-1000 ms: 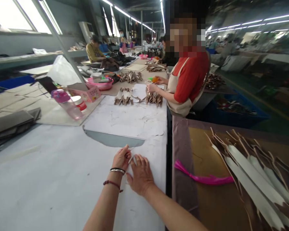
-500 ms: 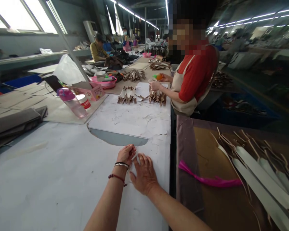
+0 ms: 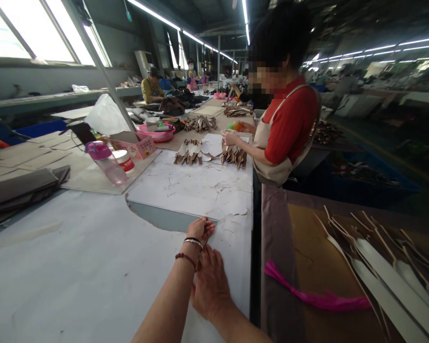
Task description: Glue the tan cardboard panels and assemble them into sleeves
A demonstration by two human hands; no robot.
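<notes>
My left hand (image 3: 202, 230) is over the white paper-covered table (image 3: 93, 267), close to the curved gap in the paper. Its fingers are curled together; whatever they hold is too small and hidden to name. Just behind it, my right hand (image 3: 210, 281) lies low on the paper, palm down with fingers stretched forward. My left wrist, with a metal bangle and a beaded bracelet, covers part of those fingers. Farther up the table are two bunches of brown and white strips (image 3: 189, 152), near a co-worker in a red top (image 3: 295, 124).
At the left stand a pink-lidded bottle (image 3: 109, 164), a white-and-red tub (image 3: 124, 161) and a pink basket (image 3: 157, 134). Dark folded sheets (image 3: 21, 186) lie nearer. A side table at the right carries long pale strips (image 3: 389, 281) and a magenta ribbon (image 3: 318, 297).
My left hand has moved forward and slightly right, from beside my right fingers to beyond them. My right hand sits lower in the picture, partly behind my left wrist. The view has tilted up slightly.
</notes>
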